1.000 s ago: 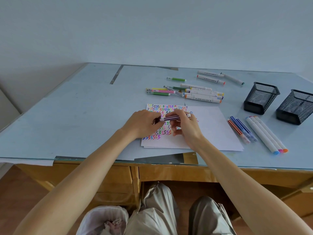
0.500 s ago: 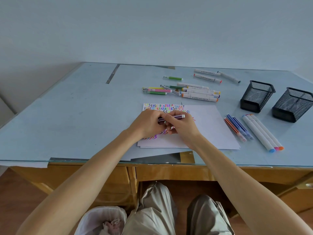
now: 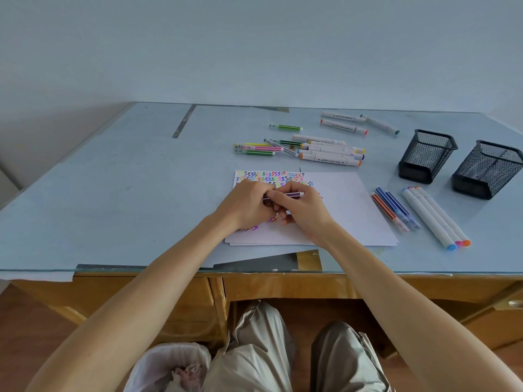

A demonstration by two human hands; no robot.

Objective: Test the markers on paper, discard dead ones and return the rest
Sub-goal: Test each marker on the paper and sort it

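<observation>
A thin purple marker [image 3: 288,194] lies level between both hands, just above the white paper [image 3: 345,210]. My left hand [image 3: 246,205] grips its left end, where the cap would be; that end is hidden in my fingers. My right hand [image 3: 301,212] pinches the barrel with thumb and fingertips. The paper carries rows of coloured zigzag test marks [image 3: 271,176] along its top left. Several untested markers [image 3: 325,154] lie in a loose pile behind the paper.
Two black mesh pen holders [image 3: 427,157] [image 3: 488,169] stand at the right. Several markers [image 3: 394,209] and three thick white ones [image 3: 435,217] lie right of the paper. Three more white markers [image 3: 351,124] lie at the back. A lined bin [image 3: 169,366] stands under the desk.
My hands have drawn together on the purple marker, so that less of the barrel shows between them. The view shifted slightly.
</observation>
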